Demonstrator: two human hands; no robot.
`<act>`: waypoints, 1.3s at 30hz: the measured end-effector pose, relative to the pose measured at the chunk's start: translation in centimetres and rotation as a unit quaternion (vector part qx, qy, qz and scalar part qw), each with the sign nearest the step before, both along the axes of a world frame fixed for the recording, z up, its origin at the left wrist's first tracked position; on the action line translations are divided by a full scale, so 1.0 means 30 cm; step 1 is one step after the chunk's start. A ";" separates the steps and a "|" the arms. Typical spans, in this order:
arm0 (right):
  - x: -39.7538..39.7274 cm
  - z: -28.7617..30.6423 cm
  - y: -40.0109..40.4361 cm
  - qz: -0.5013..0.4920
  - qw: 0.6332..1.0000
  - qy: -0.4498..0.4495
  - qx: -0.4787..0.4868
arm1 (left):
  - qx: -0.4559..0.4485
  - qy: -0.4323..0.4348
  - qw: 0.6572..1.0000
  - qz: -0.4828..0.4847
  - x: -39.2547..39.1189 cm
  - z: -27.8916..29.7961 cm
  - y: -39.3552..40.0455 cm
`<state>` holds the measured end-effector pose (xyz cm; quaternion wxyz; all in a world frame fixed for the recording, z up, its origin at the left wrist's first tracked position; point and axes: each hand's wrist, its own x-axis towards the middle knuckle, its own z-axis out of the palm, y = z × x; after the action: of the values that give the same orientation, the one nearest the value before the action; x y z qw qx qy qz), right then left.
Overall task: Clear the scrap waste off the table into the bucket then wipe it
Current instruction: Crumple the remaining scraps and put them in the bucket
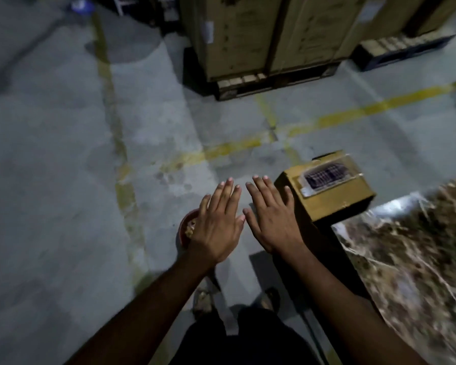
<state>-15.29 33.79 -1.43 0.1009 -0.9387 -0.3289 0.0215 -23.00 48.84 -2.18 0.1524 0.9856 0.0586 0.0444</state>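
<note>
I see both hands flat and empty: my left hand over the red bucket on the floor, my right hand beside the cardboard box near the table's corner.

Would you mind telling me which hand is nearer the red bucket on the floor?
Left. The left hand hovers over the red bucket, hiding part of it; the right hand is beside it, toward the cardboard box.

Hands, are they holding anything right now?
No. The left hand and right hand are both flat with straight fingers and hold nothing. They hover above the floor, the left one over the red bucket.
</note>
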 end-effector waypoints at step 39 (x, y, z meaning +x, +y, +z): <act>-0.293 -0.094 -2.479 -0.600 0.783 0.082 0.143 | -0.010 0.114 0.908 -0.402 0.508 -0.131 -2.127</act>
<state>-24.10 -40.59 -4.25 0.2531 -0.9159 0.3111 -0.0142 -7.75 -14.97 -6.10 0.1593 0.9223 -0.3255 -0.1340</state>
